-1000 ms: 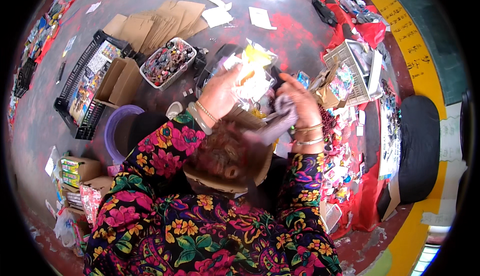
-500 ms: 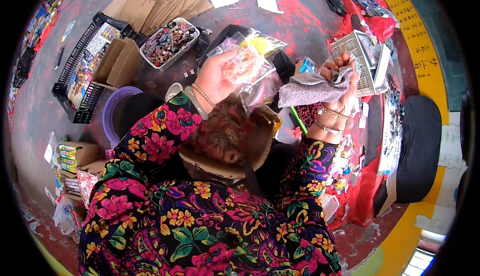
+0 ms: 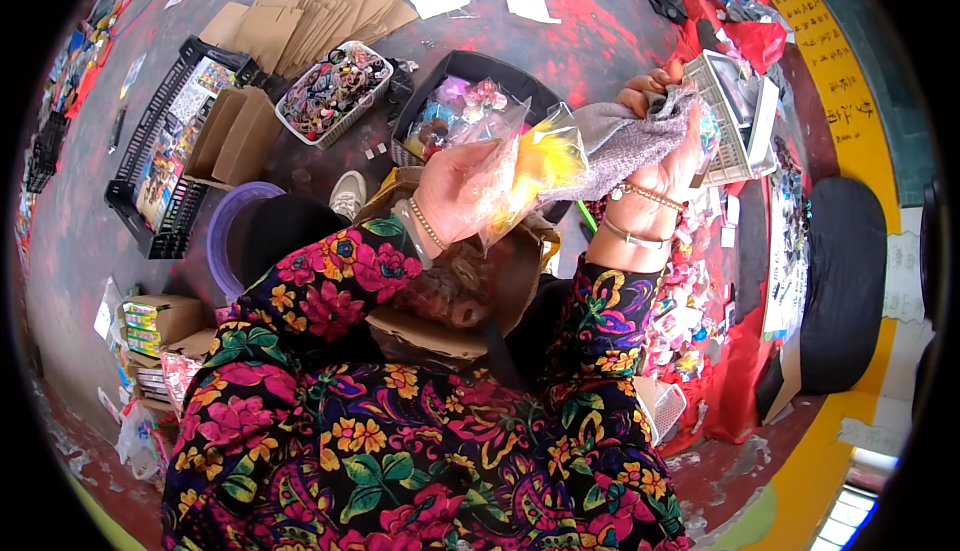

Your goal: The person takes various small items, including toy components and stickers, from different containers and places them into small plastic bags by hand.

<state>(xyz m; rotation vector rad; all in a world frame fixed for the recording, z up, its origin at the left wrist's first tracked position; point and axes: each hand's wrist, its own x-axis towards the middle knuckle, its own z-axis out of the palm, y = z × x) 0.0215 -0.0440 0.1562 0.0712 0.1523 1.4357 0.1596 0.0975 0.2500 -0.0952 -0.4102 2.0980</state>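
My left hand point(image 3: 452, 191) is closed round clear plastic packets. One packet point(image 3: 545, 163) shows something bright yellow and fluffy inside, and its far end meets the grey cloth. The grey cloth point(image 3: 625, 141) lies across the palm of my right hand point(image 3: 672, 156), whose fingers are curled over its upper end. A shiny, colourful edge shows beside that palm; I cannot make out what it belongs to. Below both hands, an open cardboard box point(image 3: 425, 339) holds packets in clear plastic, partly hidden by my left wrist.
Beyond my hands stands a black basket point(image 3: 540, 81) of colourful packets. A white basket of hair ties point(image 3: 290, 109), a black crate point(image 3: 190, 216) and a purple tub point(image 3: 222, 236) are at left. A pale basket point(image 3: 735, 156) stands right, near red cloth point(image 3: 735, 351).
My left hand has moved slightly right and down, bringing the yellow packet against the cloth. My right hand has shifted a little left, and the cloth has swung up.
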